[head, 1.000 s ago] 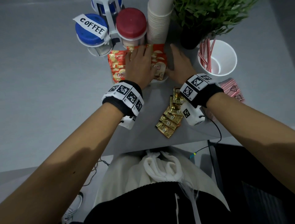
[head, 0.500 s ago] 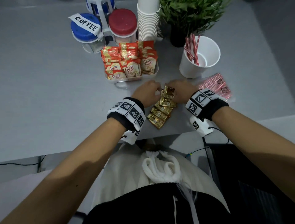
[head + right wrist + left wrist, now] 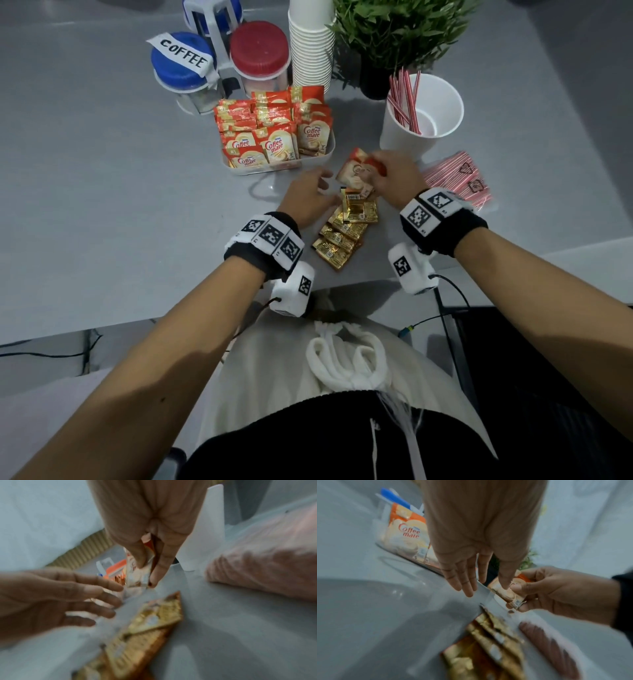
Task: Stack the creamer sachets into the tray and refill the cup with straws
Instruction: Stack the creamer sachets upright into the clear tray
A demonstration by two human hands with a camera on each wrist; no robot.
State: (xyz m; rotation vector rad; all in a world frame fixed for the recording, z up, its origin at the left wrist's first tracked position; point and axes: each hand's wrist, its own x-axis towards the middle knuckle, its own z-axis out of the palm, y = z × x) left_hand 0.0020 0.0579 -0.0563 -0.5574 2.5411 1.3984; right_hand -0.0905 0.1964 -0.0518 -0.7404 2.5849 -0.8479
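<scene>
Hands: two. Right hand [image 3: 394,178] pinches one creamer sachet [image 3: 356,173] between thumb and fingers, lifted off the desk [image 3: 102,205]. Left hand [image 3: 306,195] spread, fingers straight and relaxed, holding nothing, just beside the held sachet.

Loose sachets [image 3: 346,229]: one overlapping row, gold backs up, lying on the desk between and below the two hands; about six edges show, exact count unclear.

Tray [image 3: 330,150]: one, white, just beyond the left hand, packed with upright creamer sachets in three rows; total not countable.

Cup [image 3: 423,116]: one, white, beyond the right hand, holding a few red-and-white straws [image 3: 404,99] leaning to its left wall; roughly six, blurred together.

Straw packet [image 3: 459,180]: one clear bag of striped straws, flat on the desk, outward of the right hand and partly hidden by its wrist.

Surface: plain grey desk; near edge runs under the wrists.

Others, beyond the tray: one stack of paper cups [image 3: 311,48]; one potted plant [image 3: 387,37]; one red-lidded jar [image 3: 259,51]; one blue-lidded jar [image 3: 181,65] tagged COFFEE, a further blue lid behind it.
</scene>
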